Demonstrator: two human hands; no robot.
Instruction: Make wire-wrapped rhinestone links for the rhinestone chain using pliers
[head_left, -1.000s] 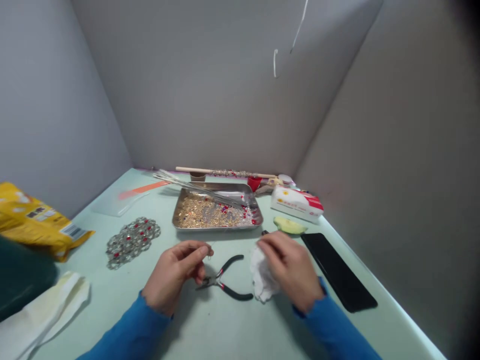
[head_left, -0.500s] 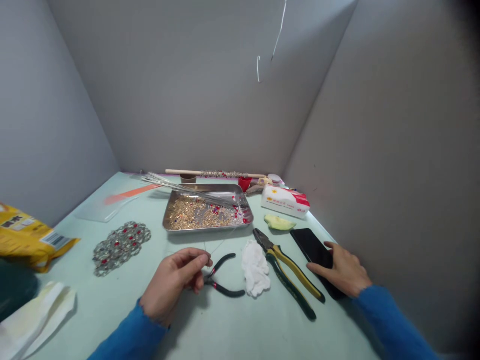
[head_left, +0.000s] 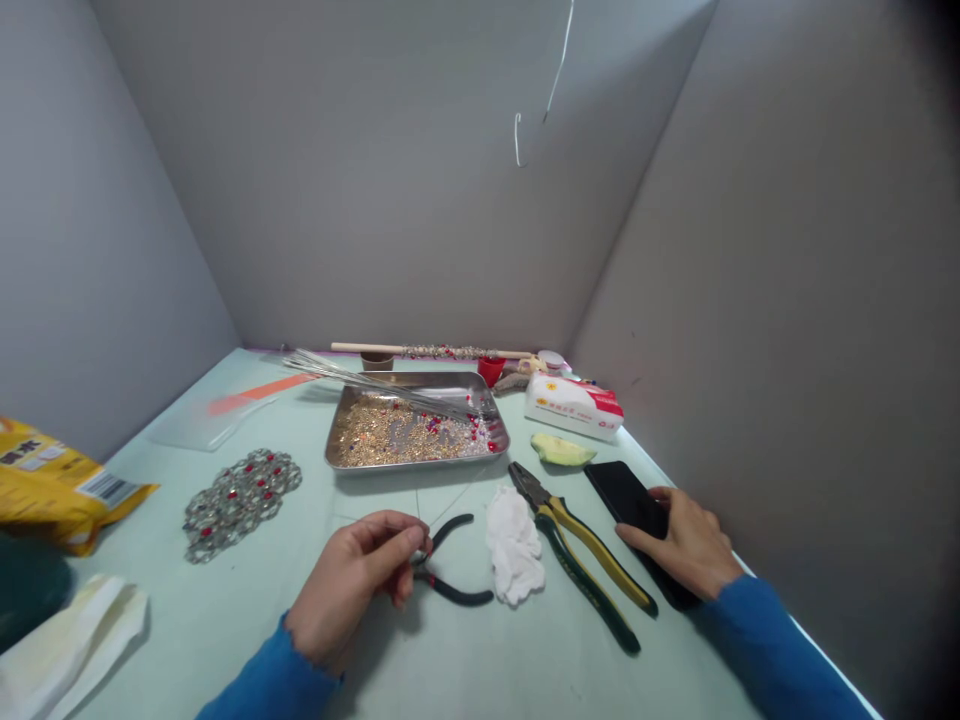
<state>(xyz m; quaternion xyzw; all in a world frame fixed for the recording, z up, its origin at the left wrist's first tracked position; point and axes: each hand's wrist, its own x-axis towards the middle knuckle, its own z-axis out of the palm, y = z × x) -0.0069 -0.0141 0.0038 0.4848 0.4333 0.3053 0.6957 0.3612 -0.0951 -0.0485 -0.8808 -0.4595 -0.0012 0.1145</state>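
My left hand (head_left: pixel 360 580) is closed in a pinch on a thin wire (head_left: pixel 442 500) that runs up toward the metal tray (head_left: pixel 416 462). Small black-handled pliers (head_left: pixel 450 565) lie right beside its fingertips. My right hand (head_left: pixel 686 545) rests on the black phone (head_left: pixel 622 495) at the table's right side, fingers curled over its edge. Between the hands lie a crumpled white tissue (head_left: pixel 516 545) and large pliers with yellow and green handles (head_left: pixel 585 555).
The tray holds gold and red beads and a bundle of wires (head_left: pixel 360 375). A beaded mat (head_left: pixel 236 495) lies left of it, a yellow bag (head_left: pixel 52 480) at far left, a tissue pack (head_left: pixel 574 403) and green slice (head_left: pixel 561 450) at right.
My right hand left the tissue and moved right onto the phone, uncovering the large pliers. My left hand kept its pinch and barely moved.
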